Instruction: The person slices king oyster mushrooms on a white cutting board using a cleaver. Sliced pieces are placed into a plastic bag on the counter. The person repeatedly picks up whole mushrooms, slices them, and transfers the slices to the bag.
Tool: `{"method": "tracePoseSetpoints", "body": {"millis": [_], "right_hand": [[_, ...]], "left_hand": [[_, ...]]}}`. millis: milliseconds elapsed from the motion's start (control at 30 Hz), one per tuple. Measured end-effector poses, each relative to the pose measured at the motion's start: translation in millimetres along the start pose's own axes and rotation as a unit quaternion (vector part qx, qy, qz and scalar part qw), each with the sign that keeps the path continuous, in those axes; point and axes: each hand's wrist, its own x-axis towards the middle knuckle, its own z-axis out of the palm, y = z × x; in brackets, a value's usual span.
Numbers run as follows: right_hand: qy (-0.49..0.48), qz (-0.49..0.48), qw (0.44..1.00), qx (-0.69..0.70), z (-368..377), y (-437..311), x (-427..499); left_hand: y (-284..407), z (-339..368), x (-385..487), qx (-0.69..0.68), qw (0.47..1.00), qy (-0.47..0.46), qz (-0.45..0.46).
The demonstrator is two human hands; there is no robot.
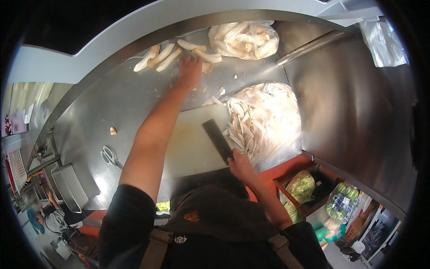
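My left hand (190, 71) reaches to the far side of the steel worktable, among several whole king oyster mushrooms (169, 60). Its fingertips lie close to them, but I cannot tell whether they grip one. In my right hand (241, 164) is the handle of a cleaver (216, 139), its dark blade over the white cutting board (191, 141). Sliced mushrooms (243, 129) spill from the mouth of a large clear plastic bag (277, 117) at the board's right edge. Part of the board is hidden behind my left forearm.
A knotted bag of whole mushrooms (243, 40) sits at the back. Kitchen scissors (109, 156) and a mushroom stub (113, 130) lie on the left. A steel wall (349, 111) bounds the right; bagged greens (300, 188) stand below it. Another person (50, 218) works far left.
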Motion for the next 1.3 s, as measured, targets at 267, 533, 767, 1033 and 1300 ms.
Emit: {"method": "tracePoseSetpoints", "body": {"millis": [267,533,767,1033,1300], "right_hand": [[0.019,-0.044,0.998,-0.047,31,0,20],[0.006,-0.131,0.988,-0.081,36,-41,31],[-0.015,-0.224,0.963,-0.151,61,-85,29],[-0.009,-0.267,0.948,-0.172,64,-99,20],[-0.051,-0.226,0.944,-0.234,68,-109,14]], "left_hand": [[-11,-16,-102,-0.348,0.919,0.017,-0.187],[35,-9,-348,-0.752,0.519,-0.03,-0.405],[43,27,-372,-0.592,0.69,0.043,-0.415],[32,23,-379,-0.666,0.63,0.056,-0.396],[30,25,-385,-0.693,0.603,0.057,-0.391]]}}
